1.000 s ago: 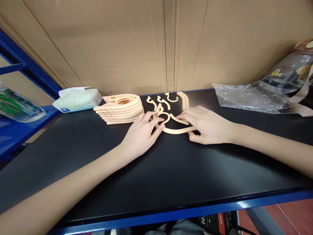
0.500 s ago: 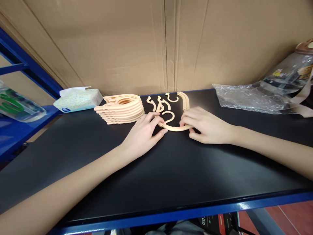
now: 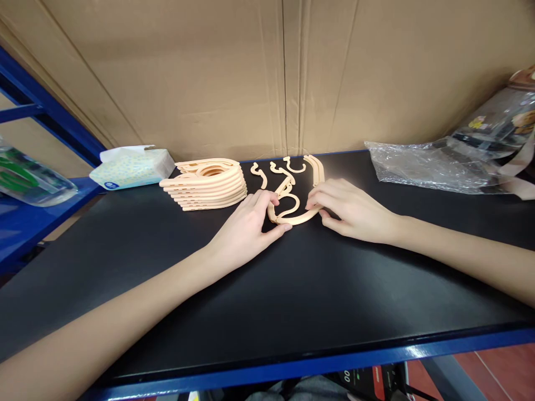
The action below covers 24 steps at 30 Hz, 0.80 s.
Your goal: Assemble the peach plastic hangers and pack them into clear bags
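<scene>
A beige folding clothes hanger (image 3: 301, 219) lies low over the black table, its curved hook pointing away from me. My left hand (image 3: 249, 221) grips it at the left, near the joint, thumb in front and fingers behind. The right arm of the hanger ends in the fingers of my right hand (image 3: 350, 213), which partly hide it. Just behind are loose beige hooks (image 3: 261, 176) and a pair of curved hanger arms (image 3: 316, 169). Left of my left hand sits a neat stack of beige hanger parts (image 3: 204, 188).
A tissue pack (image 3: 136, 168) stands at the back left, beside a blue shelf frame (image 3: 79, 133) with a clear bottle (image 3: 35, 178). At the back right lies a clear plastic bag (image 3: 426, 167) near a transparent container (image 3: 493, 125). Cardboard (image 3: 217, 83) walls off the rear.
The left side of the hanger has swung up and back at the joint, so the piece now looks more bent. My right hand has shifted slightly left.
</scene>
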### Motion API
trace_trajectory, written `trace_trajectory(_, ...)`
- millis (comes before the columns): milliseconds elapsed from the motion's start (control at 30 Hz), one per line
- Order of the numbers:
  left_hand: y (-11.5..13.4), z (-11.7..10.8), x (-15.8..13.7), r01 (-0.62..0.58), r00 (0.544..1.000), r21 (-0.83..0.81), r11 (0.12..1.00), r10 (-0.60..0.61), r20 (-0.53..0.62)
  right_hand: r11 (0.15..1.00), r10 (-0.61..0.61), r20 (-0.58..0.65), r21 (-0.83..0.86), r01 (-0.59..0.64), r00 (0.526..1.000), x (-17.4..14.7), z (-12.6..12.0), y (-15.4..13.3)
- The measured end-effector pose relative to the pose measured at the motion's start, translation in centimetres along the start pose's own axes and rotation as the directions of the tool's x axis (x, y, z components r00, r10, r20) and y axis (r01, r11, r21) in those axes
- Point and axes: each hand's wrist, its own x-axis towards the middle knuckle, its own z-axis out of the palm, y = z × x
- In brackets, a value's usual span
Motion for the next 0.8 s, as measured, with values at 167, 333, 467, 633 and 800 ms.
trace_trajectory(167,0.07,-0.03,-0.07,0.042,0.999,-0.021,0.999,-0.042,0.018,0.997,0.078,-0.073,-0.008,-0.079,0.994,0.05,0.05,0.07)
trace_trajectory(333,0.20,-0.18,-0.17,0.088,0.996,-0.056,0.994,-0.087,0.031,0.989,0.136,-0.049,0.068,-0.133,0.989,0.03,0.09,0.11)
trace_trajectory(467,0.30,-0.27,-0.15,0.081,0.996,-0.057,0.995,-0.079,0.032,0.986,0.146,-0.052,0.086,-0.141,0.988,0.07,0.06,0.05)
trace_trajectory(633,0.35,-0.38,-0.10,0.039,0.999,-0.005,0.999,-0.039,0.028,0.986,0.137,-0.020,0.096,-0.135,0.990,0.14,-0.06,-0.16)
trace_trajectory(800,0.30,-0.37,-0.17,-0.015,0.999,0.010,1.000,0.014,0.041,0.993,0.093,0.027,0.064,-0.095,0.995,0.13,-0.03,-0.12)
